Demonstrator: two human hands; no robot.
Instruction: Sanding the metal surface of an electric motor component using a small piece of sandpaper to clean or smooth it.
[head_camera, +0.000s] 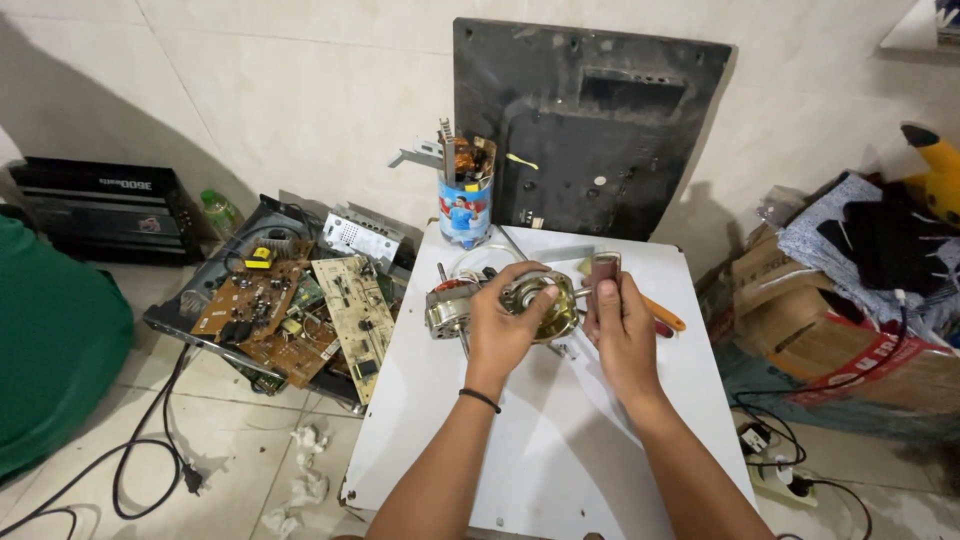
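a small electric motor (535, 305), metal with a brassy round housing, is held over the middle of the white bench (560, 450). the left hand (505, 325) is curled over it from nine o'clock, fingers closed around the housing, apparently so that it stays steady. the right hand (622, 325) is closed at three o'clock of the motor around a dark reddish-brown tool handle (604, 270), which stands upright out of the fist; what its working end touches cannot be told. a second motor part (450, 305) with copper windings lies on the bench just beside the left hand, at nine o'clock. an orange-handled tool (665, 316) lies behind the right hand, at two o'clock, within easy reach.

at twelve o'clock of the hands, at the bench's far edge, stands a cylindrical can (466, 208) with a blue, white and red printed label; it serves as a holder for tools and scrap metal. behind it a black flat panel (590, 130) leans against the tiled wall. at nine o'clock, on the floor, brown and beige circuit boards (300, 310) are piled in an open dark chassis, beside a black amplifier-like box (100, 210) with pale lettering and a green-capped bottle (220, 212). at three o'clock a cardboard box (840, 350) with red tape carries folded cloth. a power strip (775, 470) lies on the floor at four o'clock.
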